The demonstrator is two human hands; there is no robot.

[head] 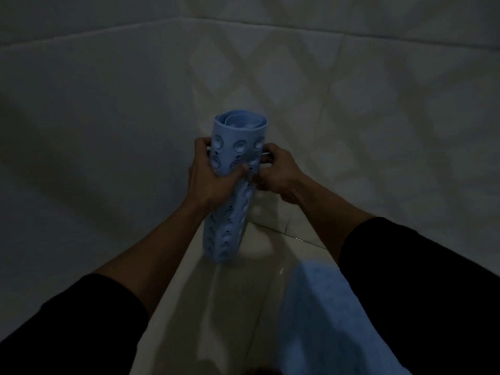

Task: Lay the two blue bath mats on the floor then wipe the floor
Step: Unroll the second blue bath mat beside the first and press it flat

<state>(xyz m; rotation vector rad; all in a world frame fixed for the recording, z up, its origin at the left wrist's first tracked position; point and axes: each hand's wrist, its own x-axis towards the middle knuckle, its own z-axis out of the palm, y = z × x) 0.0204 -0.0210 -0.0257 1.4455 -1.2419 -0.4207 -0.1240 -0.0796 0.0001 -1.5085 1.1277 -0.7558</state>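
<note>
Blue rolled bath mat [234,182] upright, left hand [209,174] gripping, right hand [276,171] pinching beside

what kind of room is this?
Most likely a bathroom, dimly lit. Tiled walls meet in a corner above a glossy tiled floor; both hands hold a rolled blue bath mat with suction cups, and another blue mat lies on the floor.

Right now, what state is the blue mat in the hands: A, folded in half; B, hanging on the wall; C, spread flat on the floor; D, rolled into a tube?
D: the blue mat is a rolled tube, its spiral end showing on top, gripped by the left hand and right hand.
</note>
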